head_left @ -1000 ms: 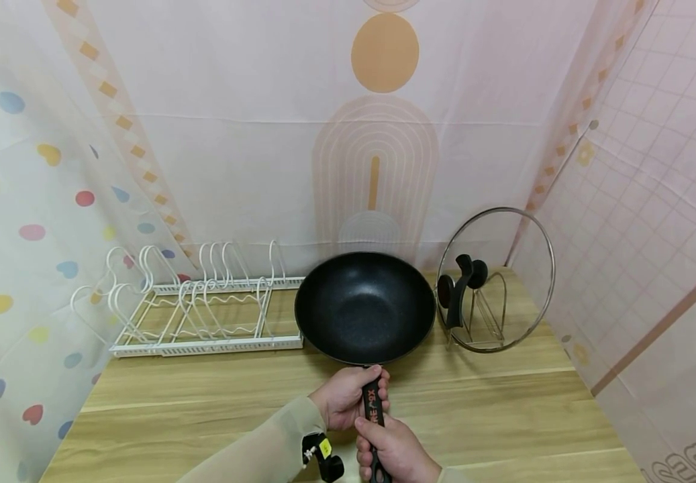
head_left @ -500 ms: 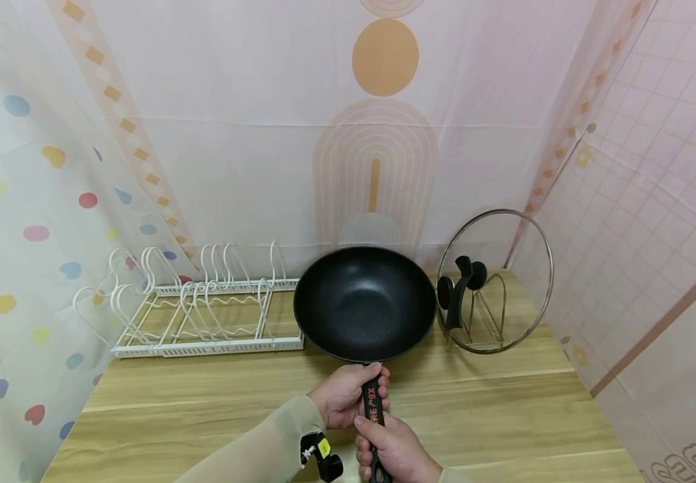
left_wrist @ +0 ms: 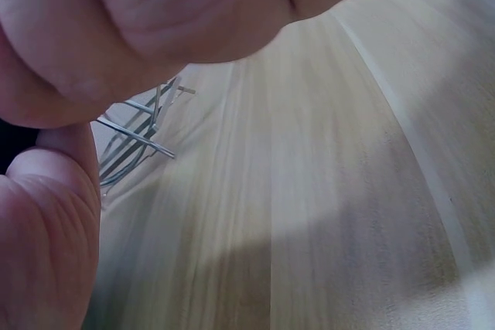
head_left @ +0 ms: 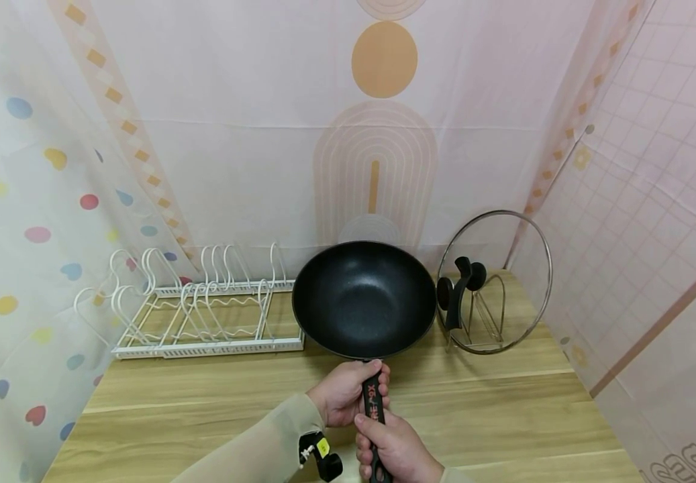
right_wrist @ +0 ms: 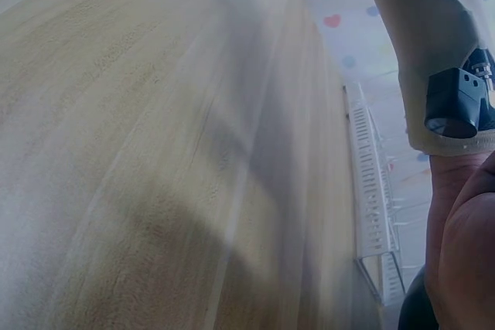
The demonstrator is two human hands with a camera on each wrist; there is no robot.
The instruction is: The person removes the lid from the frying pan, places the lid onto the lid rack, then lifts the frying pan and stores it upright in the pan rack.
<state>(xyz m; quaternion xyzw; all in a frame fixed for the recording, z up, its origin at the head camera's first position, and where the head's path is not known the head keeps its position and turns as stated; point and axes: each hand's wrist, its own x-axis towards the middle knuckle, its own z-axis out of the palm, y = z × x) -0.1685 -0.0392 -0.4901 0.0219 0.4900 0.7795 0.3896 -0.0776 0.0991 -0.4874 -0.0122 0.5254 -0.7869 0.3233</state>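
A black wok point(head_left: 364, 302) with a long black handle point(head_left: 374, 406) is held in both hands, its bowl tipped so the inside faces me. My left hand point(head_left: 343, 396) grips the handle close to the bowl, thumb along the top. Farther down, nearer the handle's end, my right hand point(head_left: 397, 444) curls round it with the thumb pressed on top. In the left wrist view the curled fingers point(left_wrist: 178, 5) fill the upper left. The right wrist view shows the other forearm's sleeve point(right_wrist: 433, 52) and a dark edge of the wok point(right_wrist: 418, 307).
A white wire dish rack point(head_left: 209, 347) stands on the wooden table point(head_left: 203, 396), left of the wok. On the right, a glass lid point(head_left: 495, 349) with a metal rim and black knob leans upright in a small wire stand point(head_left: 499, 315). Patterned curtains point(head_left: 233, 168) hang behind.
The wok's bowl has risen slightly and tilted a little more toward me. Both hands keep their grip on the handle. The view has shifted slightly.
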